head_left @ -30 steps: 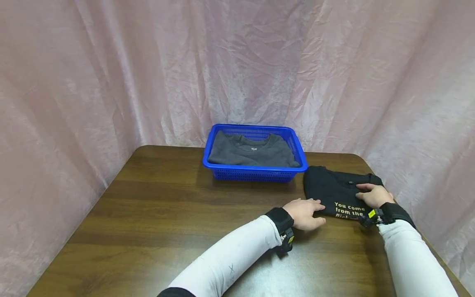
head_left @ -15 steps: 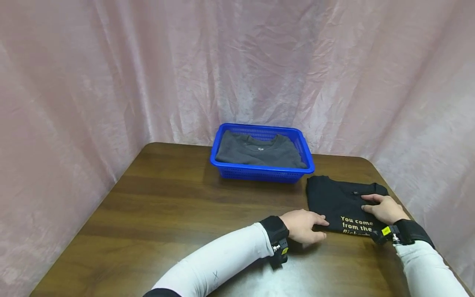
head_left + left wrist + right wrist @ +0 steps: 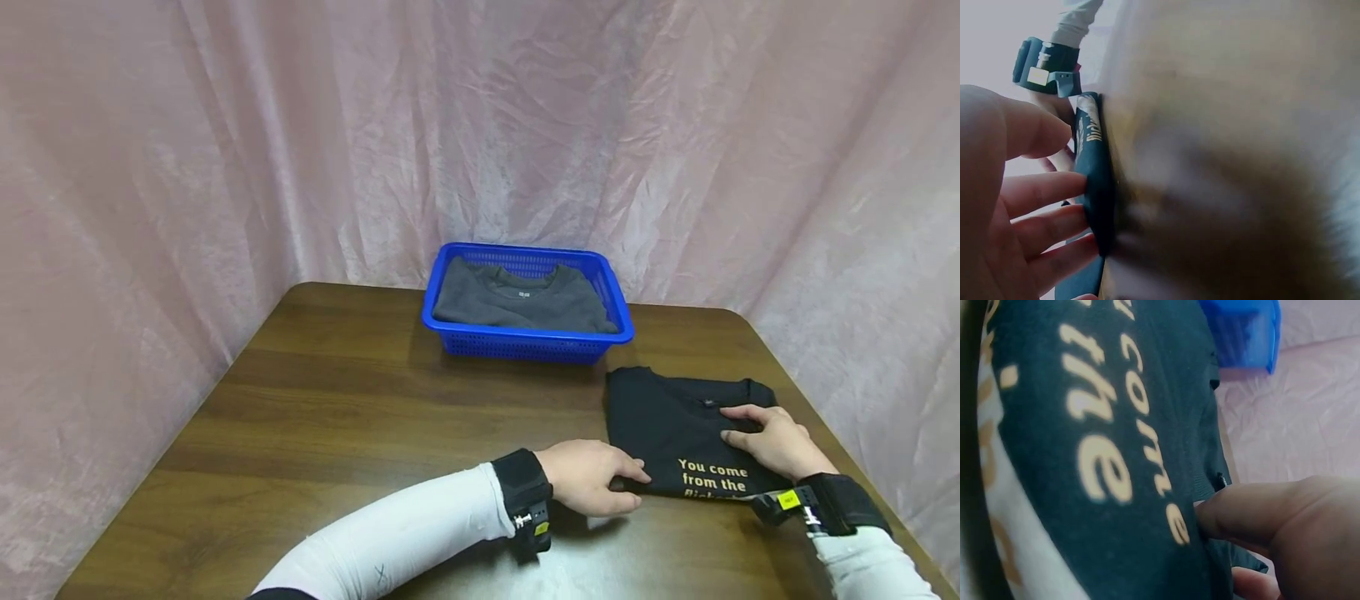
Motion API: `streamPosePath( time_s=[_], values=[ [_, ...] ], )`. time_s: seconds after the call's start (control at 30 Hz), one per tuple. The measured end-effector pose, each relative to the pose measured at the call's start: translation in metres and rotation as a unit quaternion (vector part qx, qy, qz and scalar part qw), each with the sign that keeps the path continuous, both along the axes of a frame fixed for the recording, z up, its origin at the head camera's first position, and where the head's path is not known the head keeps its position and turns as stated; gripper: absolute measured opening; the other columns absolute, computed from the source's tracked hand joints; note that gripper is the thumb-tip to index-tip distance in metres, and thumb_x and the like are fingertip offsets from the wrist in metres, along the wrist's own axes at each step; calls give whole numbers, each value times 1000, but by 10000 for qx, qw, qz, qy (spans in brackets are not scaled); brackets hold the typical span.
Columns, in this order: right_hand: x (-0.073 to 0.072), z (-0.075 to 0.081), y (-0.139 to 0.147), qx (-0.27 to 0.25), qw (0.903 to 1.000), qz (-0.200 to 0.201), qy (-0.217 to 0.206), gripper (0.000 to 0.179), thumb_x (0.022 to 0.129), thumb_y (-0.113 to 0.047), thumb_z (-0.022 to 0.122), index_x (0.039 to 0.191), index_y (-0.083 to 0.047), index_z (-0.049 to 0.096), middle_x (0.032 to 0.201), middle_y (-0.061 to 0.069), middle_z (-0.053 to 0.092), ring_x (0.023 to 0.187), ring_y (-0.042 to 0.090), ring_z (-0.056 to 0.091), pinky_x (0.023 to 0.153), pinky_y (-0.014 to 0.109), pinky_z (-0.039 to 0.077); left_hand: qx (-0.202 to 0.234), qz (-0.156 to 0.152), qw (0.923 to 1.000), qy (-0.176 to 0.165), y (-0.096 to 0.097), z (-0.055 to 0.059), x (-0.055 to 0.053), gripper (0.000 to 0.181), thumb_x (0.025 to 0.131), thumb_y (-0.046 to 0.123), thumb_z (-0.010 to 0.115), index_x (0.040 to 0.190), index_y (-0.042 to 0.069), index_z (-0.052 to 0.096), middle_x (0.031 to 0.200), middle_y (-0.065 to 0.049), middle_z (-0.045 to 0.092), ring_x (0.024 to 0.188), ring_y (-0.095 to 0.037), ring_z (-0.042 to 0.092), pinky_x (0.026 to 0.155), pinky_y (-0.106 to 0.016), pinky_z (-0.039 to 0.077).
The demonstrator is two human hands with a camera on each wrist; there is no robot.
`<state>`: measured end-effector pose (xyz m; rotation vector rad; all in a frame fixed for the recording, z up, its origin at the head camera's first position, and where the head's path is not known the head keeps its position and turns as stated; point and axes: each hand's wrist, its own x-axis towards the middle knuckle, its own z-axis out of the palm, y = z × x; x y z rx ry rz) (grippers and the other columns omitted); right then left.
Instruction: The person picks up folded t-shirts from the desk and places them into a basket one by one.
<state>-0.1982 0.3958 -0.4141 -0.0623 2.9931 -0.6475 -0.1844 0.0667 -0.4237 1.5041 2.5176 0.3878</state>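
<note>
A folded black T-shirt (image 3: 652, 433) with yellow lettering lies on the right part of the table. Its near edge meets the fingertips of my left hand (image 3: 592, 477), whose fingers are extended in the left wrist view, against the black cloth (image 3: 1099, 187). On the shirt's right side, by the collar, rests my right hand (image 3: 780, 443), thumb and fingers spread and fairly straight. The right wrist view shows the right thumb (image 3: 1254, 509) on the cloth beside the letters; most of the other fingers are hidden there.
A blue plastic basket (image 3: 525, 346) stands at the back of the brown wooden table (image 3: 337, 392), just behind the T-shirt. Inside it lies a folded dark grey shirt (image 3: 517, 304). Pink curtains (image 3: 525, 125) hang behind the table and along its sides.
The black T-shirt has slid nearer to me, away from the basket, with both hands moving along with it. The head view has shifted slightly. The grey shirt stays in the basket.
</note>
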Motion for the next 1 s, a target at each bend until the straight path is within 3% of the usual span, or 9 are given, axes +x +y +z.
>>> streamPosePath(
  time_s=[0.4, 0.63, 0.73, 0.83, 0.9, 0.97, 1.0],
  values=[
    [23, -5, -15, -174, 9996, 65, 214, 49, 91, -27, 73, 129, 0, 60, 121, 37, 41, 105, 58, 33, 75, 61, 32, 36, -134, 9997, -190, -17, 5, 25, 37, 97, 44, 57, 131, 31, 63, 137, 18, 50, 119, 11, 37, 99, -11, 34],
    [33, -2, -21, -105, 9996, 95, 255, 49, 90, -28, 73, 128, -1, 61, 119, 36, 44, 105, 56, 35, 76, 62, 33, 91, -118, 9995, -287, -21, 9, 31, 33, 96, 44, 58, 126, 33, 67, 130, 21, 54, 112, 13, 41, 94, -11, 38],
    [35, 0, -21, -154, 9997, 85, 160, 50, 90, -30, 72, 129, -1, 60, 121, 36, 43, 106, 55, 36, 76, 60, 35, 300, -11, 9982, -525, -21, 10, 30, 30, 97, 42, 58, 123, 31, 69, 124, 21, 58, 106, 14, 44, 90, -8, 39],
    [35, 6, -18, -421, 9991, 9, 1, 53, 95, -33, 67, 133, 2, 56, 126, 37, 45, 107, 51, 43, 78, 55, 42, 889, 322, 9915, -896, -20, 12, 26, 27, 98, 33, 59, 120, 25, 70, 114, 18, 62, 98, 11, 49, 83, -6, 40],
    [34, 12, -11, -588, 9980, -233, -25, 54, 99, -34, 61, 134, 7, 52, 127, 39, 46, 107, 49, 48, 78, 54, 46, 1348, 815, 9810, -1133, -18, 14, 22, 27, 96, 28, 60, 120, 19, 70, 111, 13, 62, 96, 6, 51, 80, -8, 41],
    [34, 18, -2, -596, 9965, -581, -15, 57, 102, -36, 54, 134, 11, 49, 125, 39, 48, 105, 48, 51, 77, 54, 48, 1708, 1593, 9621, -1410, -15, 16, 19, 33, 93, 28, 63, 123, 14, 66, 110, 5, 59, 96, -1, 52, 81, -13, 44],
    [35, 21, 3, -520, 9956, -779, -20, 59, 103, -37, 52, 133, 14, 47, 124, 40, 48, 105, 50, 51, 77, 56, 49, 1815, 2038, 9490, -1581, -13, 18, 17, 38, 92, 30, 64, 125, 12, 63, 112, 1, 57, 97, -4, 52, 83, -17, 45]
  ],
)
